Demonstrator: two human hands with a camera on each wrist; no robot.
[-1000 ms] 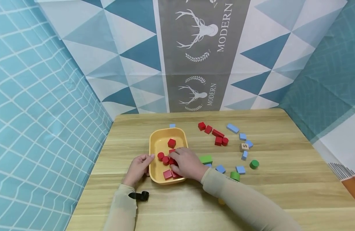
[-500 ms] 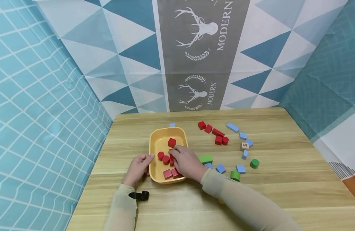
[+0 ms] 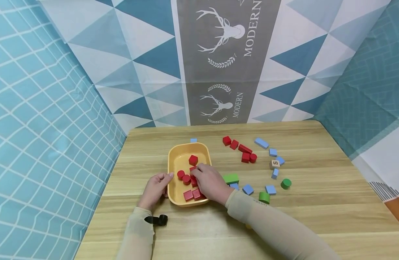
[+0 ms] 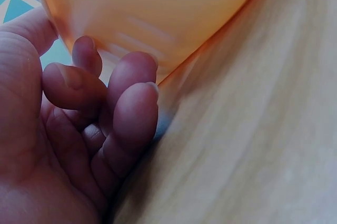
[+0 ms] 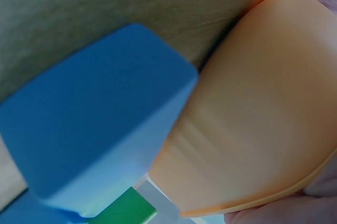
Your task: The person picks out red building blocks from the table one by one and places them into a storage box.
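A yellow plastic tray (image 3: pixel 173 159) with several red blocks inside sits on the wooden table. My left hand (image 3: pixel 155 189) grips its left rim, thumb on the edge and fingers bent against the outer wall, as the left wrist view shows. My right hand (image 3: pixel 212 182) reaches over the right rim, its bent fingers down among the red blocks. One red block (image 3: pixel 194 181) lies right by these fingers; the fingertips are partly hidden, so I cannot tell whether they pinch it. Nearby in the tray are a red pentagonal block (image 3: pixel 193 160) and a red cylinder (image 3: pixel 181 175).
Right of the tray are a green block (image 3: pixel 231 178), a blue block (image 3: pixel 247 189) and a green cylinder (image 3: pixel 264 197). A red bar (image 3: pixel 245 149) lies among other red blocks farther back. Near a lettered wooden cube (image 3: pixel 274 164) are several blue pieces. A patterned cloth (image 3: pixel 218 72) hangs behind.
My right hand has drawn slightly back and right within the tray, uncovering more of the red blocks under it. The left hand keeps its hold on the rim.
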